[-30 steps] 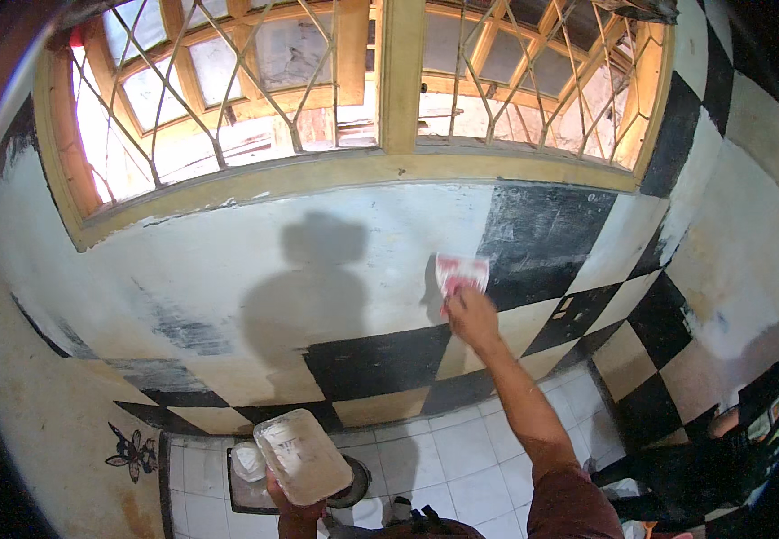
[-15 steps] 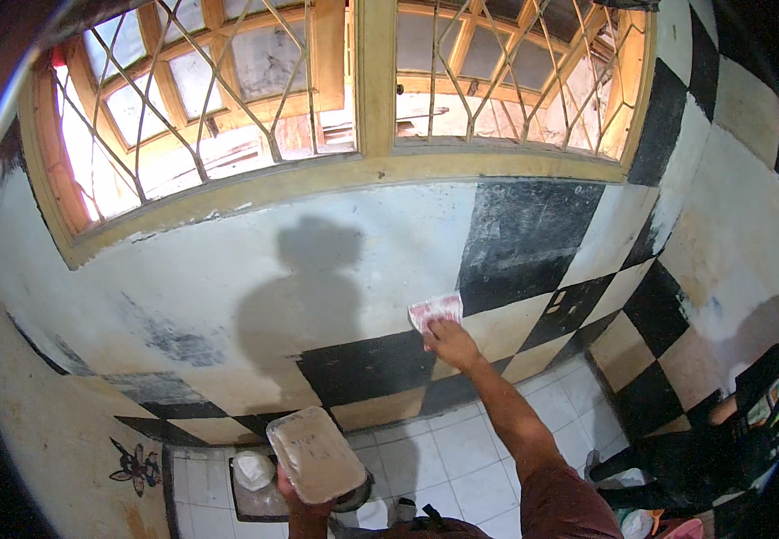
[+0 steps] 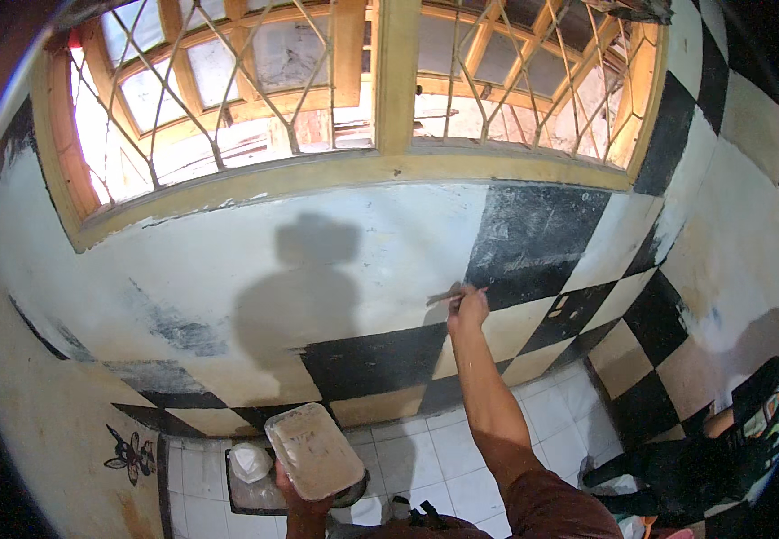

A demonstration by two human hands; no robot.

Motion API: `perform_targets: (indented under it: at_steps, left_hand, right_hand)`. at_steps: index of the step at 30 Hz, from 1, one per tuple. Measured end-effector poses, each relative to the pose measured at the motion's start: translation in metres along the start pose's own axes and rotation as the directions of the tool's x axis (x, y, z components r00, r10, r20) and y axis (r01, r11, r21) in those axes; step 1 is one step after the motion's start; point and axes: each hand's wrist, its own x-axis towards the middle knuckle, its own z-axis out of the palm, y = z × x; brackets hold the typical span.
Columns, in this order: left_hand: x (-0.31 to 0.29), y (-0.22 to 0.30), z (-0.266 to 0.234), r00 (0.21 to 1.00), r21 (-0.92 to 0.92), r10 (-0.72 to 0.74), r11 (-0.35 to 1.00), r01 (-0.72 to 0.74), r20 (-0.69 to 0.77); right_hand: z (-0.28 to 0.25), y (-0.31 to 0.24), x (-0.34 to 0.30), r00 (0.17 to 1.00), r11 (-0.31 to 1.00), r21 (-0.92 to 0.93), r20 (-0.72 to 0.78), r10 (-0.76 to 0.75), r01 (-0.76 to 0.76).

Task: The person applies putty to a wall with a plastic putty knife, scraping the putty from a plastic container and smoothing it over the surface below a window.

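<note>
Left hand point(image 3: 287, 488) grips a shallow tray point(image 3: 316, 451), right hand point(image 3: 470, 308) pinches a thin flat scraper point(image 3: 444, 297)

I count two working hands point(image 3: 469, 308), one shallow tray point(image 3: 316, 451), one thin flat piece point(image 3: 441, 297), two window grilles point(image 3: 217, 151), and one white bundle point(image 3: 250, 463).

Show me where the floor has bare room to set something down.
Bare tiles show between the tray and the right forearm, below the wall; more show between that forearm and the other person's legs. It is crowded around the left hand: tray, white bundle, dark-rimmed board.
</note>
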Motion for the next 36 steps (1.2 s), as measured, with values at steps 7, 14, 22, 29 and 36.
perform_targets:
  at_steps: [7,14,22,29,36]
  left_hand:
    - [-0.005,0.008,-0.034,0.964,0.460,0.237,0.847,-0.267,0.122]
    - [-0.008,0.006,-0.035,0.956,0.496,0.247,0.818,-0.293,0.157]
    - [-0.012,0.008,-0.003,0.943,0.558,0.315,0.766,-0.320,0.109]
    - [-0.004,-0.002,-0.037,0.992,0.085,0.057,0.994,-0.067,0.112]
    - [-0.007,-0.010,-0.006,0.997,-0.010,0.058,0.998,-0.058,0.041]
  right_hand:
    - [0.117,-0.108,-0.053,0.945,0.949,0.049,0.084,-0.316,0.312]
    - [0.093,-0.108,-0.060,0.185,-0.106,-0.386,0.645,-0.742,0.917]
    - [-0.036,-0.021,-0.013,0.108,-0.284,-0.070,0.987,0.117,0.956]
    - [0.047,-0.114,-0.068,-0.137,-0.511,0.084,0.988,-0.066,0.855]
    - [0.094,-0.132,-0.045,-0.301,-0.597,0.258,0.953,0.030,0.759]
